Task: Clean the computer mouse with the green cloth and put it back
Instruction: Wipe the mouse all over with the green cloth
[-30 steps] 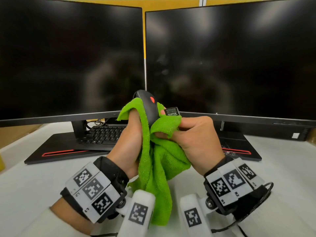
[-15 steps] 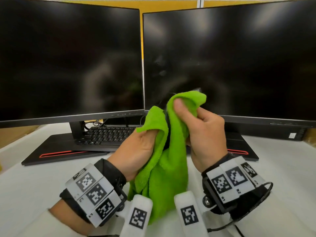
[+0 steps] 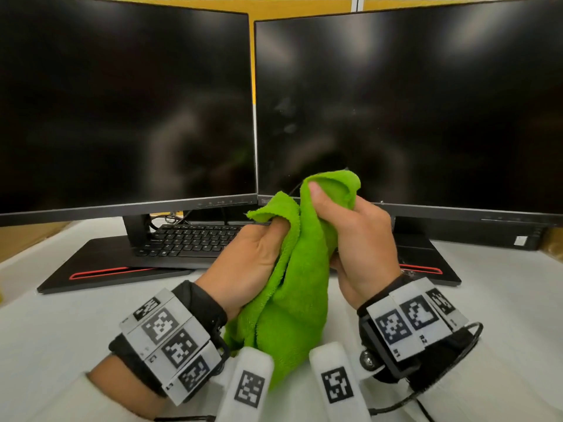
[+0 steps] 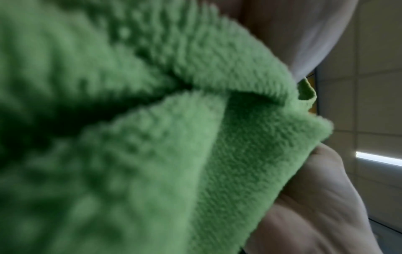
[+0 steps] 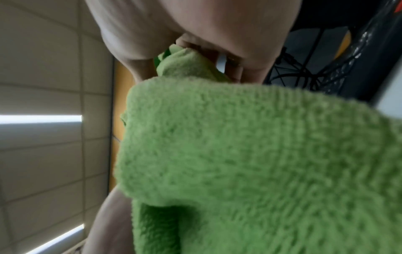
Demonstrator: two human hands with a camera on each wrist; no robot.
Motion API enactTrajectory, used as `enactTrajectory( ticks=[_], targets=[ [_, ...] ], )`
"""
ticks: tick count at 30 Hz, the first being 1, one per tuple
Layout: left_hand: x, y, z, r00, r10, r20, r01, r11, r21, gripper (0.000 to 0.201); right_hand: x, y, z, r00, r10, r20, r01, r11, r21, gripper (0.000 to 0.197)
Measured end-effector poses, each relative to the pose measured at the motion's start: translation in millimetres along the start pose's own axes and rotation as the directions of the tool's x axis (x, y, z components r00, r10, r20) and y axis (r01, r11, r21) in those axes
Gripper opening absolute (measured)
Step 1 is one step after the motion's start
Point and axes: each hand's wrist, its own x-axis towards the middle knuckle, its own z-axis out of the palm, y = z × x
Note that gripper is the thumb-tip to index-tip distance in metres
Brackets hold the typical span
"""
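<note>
The green cloth (image 3: 298, 284) is bunched between both hands above the white table, its tail hanging toward my wrists. The computer mouse is wrapped inside it and out of sight. My left hand (image 3: 268, 236) grips the cloth bundle from the left, fingers curled into the folds. My right hand (image 3: 335, 214) grips the upper part from the right, with the thumb pressed on top of the cloth. Up close, the green cloth (image 4: 152, 137) fills the left wrist view. In the right wrist view the green cloth (image 5: 261, 163) hangs below the curled fingers (image 5: 234, 72).
Two dark monitors (image 3: 122, 111) (image 3: 411, 111) stand side by side close behind the hands. A black keyboard (image 3: 189, 239) lies under the left monitor. Flat black monitor bases with red stripes (image 3: 100, 272) (image 3: 426, 269) rest on the white table (image 3: 61, 324).
A second ago the black mouse stuck out above the cloth. My right hand has since pulled the cloth up over it, thumb on top, hiding the mouse.
</note>
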Motion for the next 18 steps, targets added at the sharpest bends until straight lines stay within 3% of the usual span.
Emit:
enactTrajectory(
  ticks=[4, 9, 14, 18],
  targets=[
    [0, -3, -2, 1.0, -0.012, -0.003, 0.012, 0.999, -0.039, 0.057, 7, -1, -1, 0.991, 0.049, -0.123, -0.048, 0.999, 0.011, 0.03],
    [-1, -5, 3, 0.997, 0.068, 0.046, -0.067, 0.997, -0.031, 0.039, 15, 10, -1, 0.981, 0.003, -0.195, -0.026, 0.993, -0.112, 0.037],
    [7, -7, -4, 0.984, 0.107, -0.14, -0.12, 0.989, -0.086, 0.048, 8, 18, 4, 0.995, 0.063, 0.075, -0.057, 0.996, -0.071, 0.025],
    [11, -6, -3, 0.969, 0.108, -0.222, -0.158, 0.962, -0.22, 0.033, 4, 24, 7, 0.969, 0.036, 0.246, -0.028, 0.999, -0.037, 0.057]
  ],
)
